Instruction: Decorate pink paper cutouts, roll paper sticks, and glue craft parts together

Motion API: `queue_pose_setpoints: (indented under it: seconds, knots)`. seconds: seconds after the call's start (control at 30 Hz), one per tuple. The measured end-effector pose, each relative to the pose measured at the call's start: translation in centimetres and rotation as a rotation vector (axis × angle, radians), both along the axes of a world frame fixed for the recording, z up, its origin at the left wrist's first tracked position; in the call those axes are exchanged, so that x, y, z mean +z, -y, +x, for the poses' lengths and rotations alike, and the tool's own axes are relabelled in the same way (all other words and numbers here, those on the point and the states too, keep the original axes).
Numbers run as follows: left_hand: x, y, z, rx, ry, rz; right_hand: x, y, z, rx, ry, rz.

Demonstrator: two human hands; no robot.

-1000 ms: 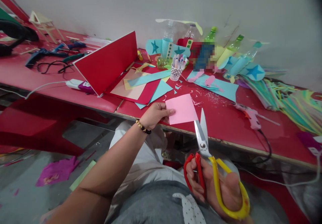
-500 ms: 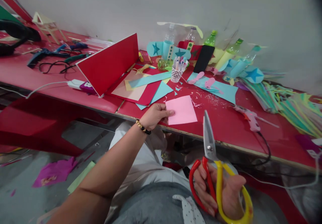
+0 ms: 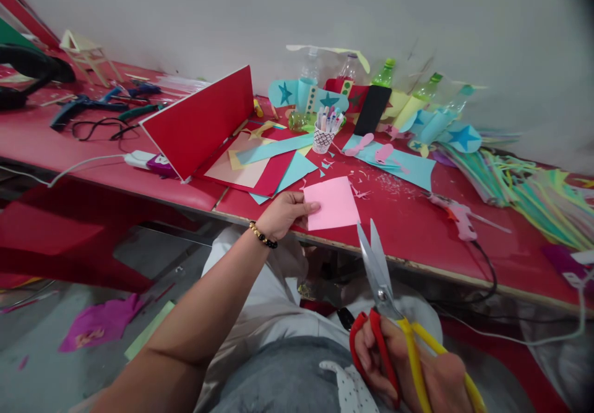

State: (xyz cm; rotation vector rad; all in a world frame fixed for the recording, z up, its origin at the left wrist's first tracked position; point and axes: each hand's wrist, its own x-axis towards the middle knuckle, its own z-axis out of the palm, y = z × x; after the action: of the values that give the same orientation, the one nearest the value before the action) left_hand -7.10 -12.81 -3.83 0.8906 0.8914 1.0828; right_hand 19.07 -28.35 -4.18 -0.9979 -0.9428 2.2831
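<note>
Between thumb and fingers, my left hand [image 3: 290, 212] pinches the left edge of a square of pink paper [image 3: 335, 204] at the table's front edge. A beaded bracelet [image 3: 262, 234] circles that wrist. My right hand [image 3: 408, 363] grips a pair of scissors [image 3: 381, 295] by one red and one yellow handle. Their blades are slightly parted and point up toward the paper's lower right corner, apart from it. Pink paper scraps [image 3: 357, 187] lie just behind the square.
Coloured sheets [image 3: 237, 168] and a red board [image 3: 204, 116] lie to the left. A pen cup [image 3: 323, 139], a black phone [image 3: 372, 109] and decorated bottles stand behind. To the right are a pink glue gun [image 3: 457, 218] and pastel strips [image 3: 524, 196].
The scissors have moved slightly left, and their blades have gone from closed to slightly parted. My left hand still holds the pink paper in nearly the same place.
</note>
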Motion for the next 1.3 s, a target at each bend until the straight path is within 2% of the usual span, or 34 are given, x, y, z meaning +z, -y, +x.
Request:
queue_pose_setpoints:
  seconds: [0.13,0.33,0.73,1.03,1.3]
  knots:
    - [0.1,0.0,0.0,-0.006,0.018,-0.006,0.0,0.0,0.0,0.012,0.000,-0.046]
    - [0.0,0.0,0.0,0.019,0.037,-0.025,0.0,-0.3,0.0,0.039,0.003,-0.038]
    - [-0.2,-0.1,-0.1,0.005,0.047,-0.025,0.4,-0.4,0.4,0.058,0.010,0.055]
    - [-0.3,-0.1,-0.1,0.002,0.041,-0.011,0.8,-0.5,0.3,0.046,-0.020,0.068]
    - [-0.7,-0.1,-0.4,-0.062,-0.022,0.027,1.3,-1.1,-0.1,-0.034,-0.075,0.060]
